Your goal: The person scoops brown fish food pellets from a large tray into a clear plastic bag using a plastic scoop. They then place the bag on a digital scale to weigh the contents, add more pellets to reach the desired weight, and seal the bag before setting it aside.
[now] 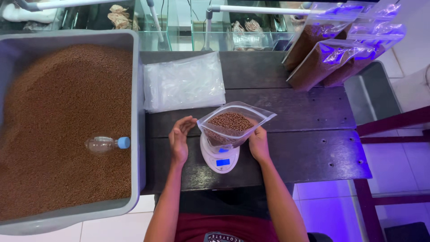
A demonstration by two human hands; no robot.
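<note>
Right hand (259, 144) grip on pellet bag (234, 123), left hand (180, 139) cupped beside.

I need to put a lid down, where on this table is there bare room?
Bare wood lies right of the scale, from the right hand to the table edge below the filled bags. A narrower strip runs between the empty bags and the left hand. The bin crowds the left.

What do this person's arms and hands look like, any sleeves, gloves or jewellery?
Both forearms are bare, with no sleeves reaching them. The left hand and right hand wear no gloves, and no rings, watch or bracelets show. A dark red shirt shows below.
</note>
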